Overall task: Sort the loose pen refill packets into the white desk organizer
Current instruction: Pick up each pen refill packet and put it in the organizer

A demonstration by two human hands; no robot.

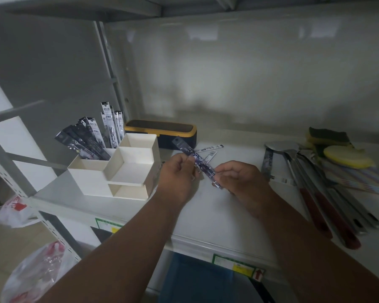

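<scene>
Both hands hold one dark purple refill packet (202,164) slanted above the white shelf. My left hand (178,173) pinches its middle, and my right hand (239,180) pinches its lower end. The white desk organizer (127,171) stands to the left of my hands. Several dark packets (85,141) lean in its back left compartment, and several white-labelled packets (112,125) stand behind. Two loose white packets (210,149) lie on the shelf behind my hands. Another dark packet (268,162) lies to the right.
A black and yellow case (162,130) sits at the back against the wall. Long metal utensils with red handles (324,193) and sponges (337,149) fill the right side of the shelf. Plastic bags (31,272) hang low on the left, by the shelf post.
</scene>
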